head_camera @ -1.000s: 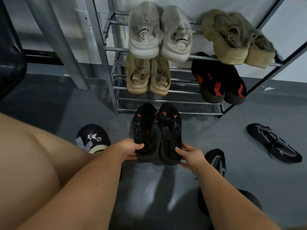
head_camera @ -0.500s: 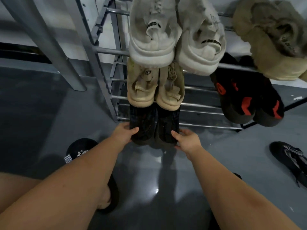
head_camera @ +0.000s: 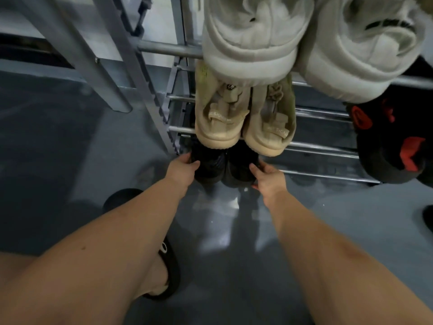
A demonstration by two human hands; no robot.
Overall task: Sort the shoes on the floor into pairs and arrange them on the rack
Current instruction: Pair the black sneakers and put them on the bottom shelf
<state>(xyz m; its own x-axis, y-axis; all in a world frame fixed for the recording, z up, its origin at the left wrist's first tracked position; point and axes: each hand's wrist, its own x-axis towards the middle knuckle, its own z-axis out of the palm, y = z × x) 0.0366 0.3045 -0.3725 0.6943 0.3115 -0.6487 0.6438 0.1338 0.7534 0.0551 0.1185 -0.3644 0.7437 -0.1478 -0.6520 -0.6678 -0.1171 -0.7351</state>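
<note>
Black knit and rubber mark the pair of black shoes that we hold at the bottom tier of the rack. Our left hand forms the grip on the left shoe's heel, thumb over its top edge; our right hand forms the matching grip on the right shoe, fingers curled at its outer side. Between the two grips the shoes lie side by side and touching, toes pointing away from us under the tier above. Directly above the grips sits a beige pair, and higher again a grey-white pair. Up and to the right of the right grip rests a black-and-red pair. A dark shoe lies on the floor well to the right of that grip, cut by the frame edge.

We judge the step in hand to be seating this pair on the lowest rails. Whether the soles already rest on the rails we cannot tell, since the beige pair hides the toes. The next move calls for a level push until both heels sit on the front rail, then release of both grips.
</note>
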